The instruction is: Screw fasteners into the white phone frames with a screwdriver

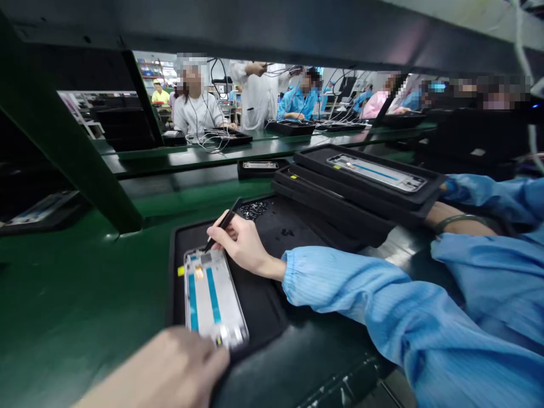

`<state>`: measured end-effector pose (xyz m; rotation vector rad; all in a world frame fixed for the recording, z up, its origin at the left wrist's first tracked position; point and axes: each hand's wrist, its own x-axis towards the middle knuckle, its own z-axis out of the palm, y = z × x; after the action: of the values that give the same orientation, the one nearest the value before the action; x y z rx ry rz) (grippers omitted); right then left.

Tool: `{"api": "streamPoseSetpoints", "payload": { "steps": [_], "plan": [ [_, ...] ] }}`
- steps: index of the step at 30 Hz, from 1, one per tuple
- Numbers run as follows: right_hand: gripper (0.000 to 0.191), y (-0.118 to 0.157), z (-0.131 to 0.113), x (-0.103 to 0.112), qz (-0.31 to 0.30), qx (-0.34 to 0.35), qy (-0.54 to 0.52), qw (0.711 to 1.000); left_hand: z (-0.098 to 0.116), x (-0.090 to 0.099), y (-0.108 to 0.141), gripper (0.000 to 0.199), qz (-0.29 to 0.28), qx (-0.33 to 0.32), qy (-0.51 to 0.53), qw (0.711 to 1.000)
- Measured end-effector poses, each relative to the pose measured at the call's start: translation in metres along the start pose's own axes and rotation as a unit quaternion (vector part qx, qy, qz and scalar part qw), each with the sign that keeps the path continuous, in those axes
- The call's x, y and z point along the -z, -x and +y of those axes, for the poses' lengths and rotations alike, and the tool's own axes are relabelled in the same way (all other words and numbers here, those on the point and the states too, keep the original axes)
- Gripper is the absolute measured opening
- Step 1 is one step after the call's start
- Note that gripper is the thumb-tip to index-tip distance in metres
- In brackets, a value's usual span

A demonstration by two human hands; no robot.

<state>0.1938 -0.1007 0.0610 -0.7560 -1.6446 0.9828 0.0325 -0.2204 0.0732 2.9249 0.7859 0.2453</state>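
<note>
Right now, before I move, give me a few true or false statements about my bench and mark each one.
The right hand holds a slim black tool. True.
The silver phone frame in the nearest black tray has blue strips. True.
The left hand rests on the stacked trays. False: it is at the frame's near end.
The top stacked tray is empty. False: it holds a similar frame.
</note>
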Motion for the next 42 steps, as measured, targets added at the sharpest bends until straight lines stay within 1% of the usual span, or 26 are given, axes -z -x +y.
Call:
{"api": "streamPoseSetpoints", "payload": {
  "steps": [2,4,5,6,7,8,10,12,14,16,18,20,21,23,24,26,27,29,30,33,35,38,42],
  "plan": [
    [0.025,-0.004,0.002,-0.001,0.033,-0.016,-0.041,0.998,-0.034,0.008,-0.008,0.008,-0.010,0.034,-0.029,0.999],
    [0.026,-0.007,0.002,-0.003,0.041,-0.022,-0.053,0.998,-0.076,0.016,-0.019,0.012,-0.015,0.099,-0.071,0.992],
    [0.026,-0.008,0.001,-0.003,0.035,-0.022,-0.050,0.998,-0.097,0.020,-0.025,0.014,-0.010,0.144,-0.097,0.985],
    [0.026,-0.008,0.001,-0.003,0.026,-0.019,-0.042,0.999,-0.118,0.023,-0.031,0.017,-0.001,0.204,-0.128,0.971],
    [0.026,-0.008,0.000,-0.004,0.017,-0.015,-0.031,0.999,-0.137,0.024,-0.036,0.018,0.014,0.273,-0.160,0.948],
    [0.025,-0.008,-0.001,-0.003,0.009,-0.009,-0.017,1.000,-0.155,0.025,-0.042,0.022,0.031,0.308,-0.179,0.934],
    [0.023,-0.007,-0.002,-0.003,-0.002,0.005,0.017,1.000,-0.181,0.021,-0.050,0.031,0.062,0.356,-0.203,0.910],
    [0.020,-0.006,-0.002,-0.002,-0.011,0.021,0.049,0.999,-0.197,0.013,-0.056,0.039,0.081,0.370,-0.206,0.903],
    [0.019,-0.004,-0.002,-0.002,-0.017,0.036,0.074,0.996,-0.206,0.002,-0.058,0.042,0.084,0.357,-0.195,0.910],
    [0.018,-0.001,-0.001,-0.002,-0.022,0.047,0.090,0.995,-0.211,-0.008,-0.058,0.043,0.075,0.336,-0.177,0.922],
    [0.019,0.002,-0.002,-0.003,-0.029,0.053,0.102,0.993,-0.217,-0.015,-0.056,0.044,0.065,0.327,-0.160,0.929],
    [0.021,0.002,-0.005,-0.001,-0.035,0.053,0.120,0.991,-0.223,-0.019,-0.055,0.045,0.065,0.331,-0.147,0.930],
    [0.022,0.001,-0.006,0.001,-0.045,0.050,0.135,0.989,-0.225,-0.020,-0.054,0.045,0.069,0.335,-0.143,0.929],
    [0.029,-0.009,-0.011,0.007,-0.087,0.036,0.189,0.977,-0.229,-0.023,-0.055,0.045,0.080,0.344,-0.139,0.925],
    [0.032,-0.018,-0.013,0.013,-0.112,0.020,0.233,0.966,-0.230,-0.024,-0.055,0.044,0.086,0.347,-0.137,0.924],
    [0.033,-0.045,-0.018,0.025,-0.144,-0.025,0.335,0.931,-0.229,-0.027,-0.056,0.043,0.097,0.351,-0.133,0.922],
    [0.029,-0.062,-0.020,0.032,-0.140,-0.058,0.394,0.907,-0.229,-0.028,-0.057,0.043,0.101,0.352,-0.131,0.921],
    [0.019,-0.100,-0.020,0.045,-0.116,-0.084,0.442,0.885,-0.227,-0.029,-0.058,0.042,0.106,0.350,-0.127,0.922],
    [0.018,-0.119,-0.017,0.052,-0.105,-0.095,0.459,0.877,-0.226,-0.029,-0.058,0.042,0.106,0.349,-0.125,0.923],
    [0.028,-0.168,0.000,0.066,-0.078,-0.139,0.505,0.848,-0.221,-0.028,-0.059,0.043,0.103,0.348,-0.120,0.924],
    [0.032,-0.189,0.018,0.072,-0.069,-0.167,0.529,0.830,-0.218,-0.028,-0.060,0.043,0.102,0.350,-0.119,0.924],
    [0.033,-0.203,0.052,0.075,-0.063,-0.202,0.557,0.803,-0.216,-0.028,-0.063,0.041,0.103,0.353,-0.118,0.923],
    [0.033,-0.206,0.095,0.073,-0.065,-0.222,0.584,0.778,-0.217,-0.033,-0.065,0.039,0.108,0.347,-0.109,0.925]
  ]
}}
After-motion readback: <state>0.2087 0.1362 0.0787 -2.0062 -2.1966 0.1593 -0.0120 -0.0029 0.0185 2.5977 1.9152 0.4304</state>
